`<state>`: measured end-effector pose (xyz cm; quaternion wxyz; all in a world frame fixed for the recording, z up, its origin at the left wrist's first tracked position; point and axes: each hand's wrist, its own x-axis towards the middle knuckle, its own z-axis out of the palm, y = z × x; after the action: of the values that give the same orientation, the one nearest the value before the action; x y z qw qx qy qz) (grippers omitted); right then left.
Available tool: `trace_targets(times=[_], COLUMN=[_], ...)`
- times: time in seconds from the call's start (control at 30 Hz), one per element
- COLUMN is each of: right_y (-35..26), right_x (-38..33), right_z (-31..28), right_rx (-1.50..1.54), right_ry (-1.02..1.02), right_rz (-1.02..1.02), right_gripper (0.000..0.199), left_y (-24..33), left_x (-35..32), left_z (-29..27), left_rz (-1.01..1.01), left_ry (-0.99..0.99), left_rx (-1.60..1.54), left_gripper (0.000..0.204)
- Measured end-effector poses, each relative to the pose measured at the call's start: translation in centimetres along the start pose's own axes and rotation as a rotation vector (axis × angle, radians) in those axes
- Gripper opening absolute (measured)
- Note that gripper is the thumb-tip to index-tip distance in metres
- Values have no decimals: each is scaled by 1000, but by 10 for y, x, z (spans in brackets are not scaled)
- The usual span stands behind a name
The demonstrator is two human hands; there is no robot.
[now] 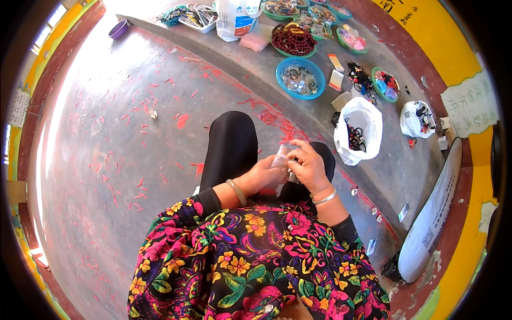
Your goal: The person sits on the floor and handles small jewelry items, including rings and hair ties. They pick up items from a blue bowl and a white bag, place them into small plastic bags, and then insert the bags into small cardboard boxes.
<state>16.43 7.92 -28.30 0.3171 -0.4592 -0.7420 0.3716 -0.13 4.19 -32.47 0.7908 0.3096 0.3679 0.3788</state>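
Both hands meet over my lap, above black trousers. My left hand (262,175) and my right hand (308,167) together pinch a small clear plastic bag (284,153) between the fingertips. What the bag holds cannot be made out. A pale bangle circles my left wrist and a silver one my right wrist. My flowered blouse fills the lower middle of the view.
A raised concrete ledge (250,74) runs from top middle to lower right. It carries a blue bowl (301,78), a green bowl of dark red beads (293,40), an open white plastic bag (358,130) and a second white bag (417,119). Red paper scraps litter the grey floor (117,138).
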Motion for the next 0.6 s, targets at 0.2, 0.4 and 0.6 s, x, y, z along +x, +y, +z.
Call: trace_targets(times=[0.2, 0.4, 0.6], right_y=[3, 13, 18], right_x=[4, 4, 9], right_z=[-5, -4, -16], right_rx=[162, 243, 234], right_ry=[-82, -49, 25], right_rz=[84, 115, 143], right_gripper=[7, 7, 8], left_y=[-5, -3, -1], left_x=[2, 3, -1], left_z=[-5, -6, -7], left_rz=[-12, -63, -48], left_ry=[-26, -40, -85], left_rx=[28, 2, -67], left_gripper=[27, 28, 31])
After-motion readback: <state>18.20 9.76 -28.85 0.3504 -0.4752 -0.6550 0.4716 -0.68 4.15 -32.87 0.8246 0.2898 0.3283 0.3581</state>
